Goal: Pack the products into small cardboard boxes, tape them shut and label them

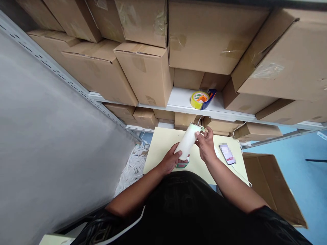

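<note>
A white cylindrical bottle with a pale green rim and a small loop at its top end is held tilted above the table, its top leaning right and away from me. My left hand is closed around its lower end. At the upper end, my right hand grips the side near the rim with thumb and fingers, beside the loop. Below the bottle's base, a small green-edged box sits on the cream table, partly hidden by my left hand.
A phone with a white cable lies at the table's right. Ahead, a yellow tape roll on a blue dispenser rests on a shelf among cardboard boxes. An open carton stands right; white scraps lie left by the wall.
</note>
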